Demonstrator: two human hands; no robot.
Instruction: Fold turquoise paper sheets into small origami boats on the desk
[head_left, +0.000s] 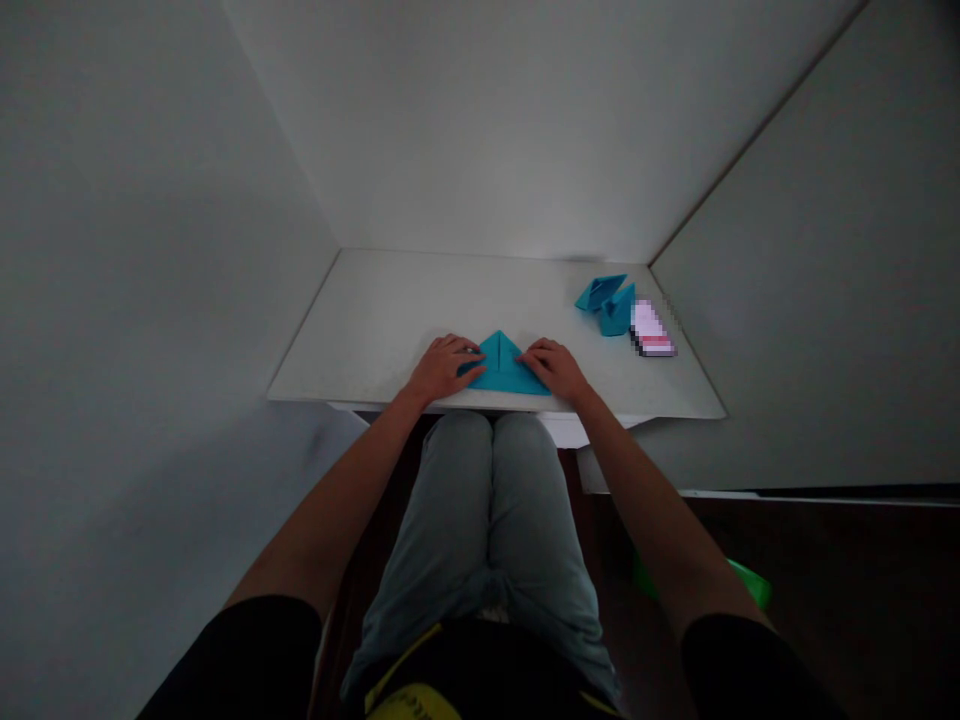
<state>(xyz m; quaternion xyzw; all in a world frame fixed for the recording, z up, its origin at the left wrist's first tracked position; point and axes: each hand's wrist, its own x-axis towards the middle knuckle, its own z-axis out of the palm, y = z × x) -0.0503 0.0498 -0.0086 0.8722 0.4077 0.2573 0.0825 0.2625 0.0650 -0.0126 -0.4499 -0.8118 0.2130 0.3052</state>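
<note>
Blue paper (506, 380) lies flat on white table (360, 320), near front edge, betw. both hands.

Status (judged): part-folded. Done: peak at top w/ vert. centre line; plain band along bottom, approx. parallel to table edge. Outstanding: sheet is flat, w/o the raised shape of the blue folded pcs (617, 314) at rear R, so folding looks incomplete; no. of folds left: cannot tell.

Grip: L hand (444, 370) has thumb and fingers on L side of sheet; R hand (555, 366) has fingertips on R slope. Cannot tell whether either pinches or only presses.

Clearances: front edge is just beside bottom of sheet, so min. room toward the body; knees (491, 445) sit beyond that edge. Bare tabletop behind the peak, up to back wall (480, 150), and to L of L hand. Rear R is taken up: folded pcs, plus pixelated item, prob. phone (652, 330), adj. to them.
</note>
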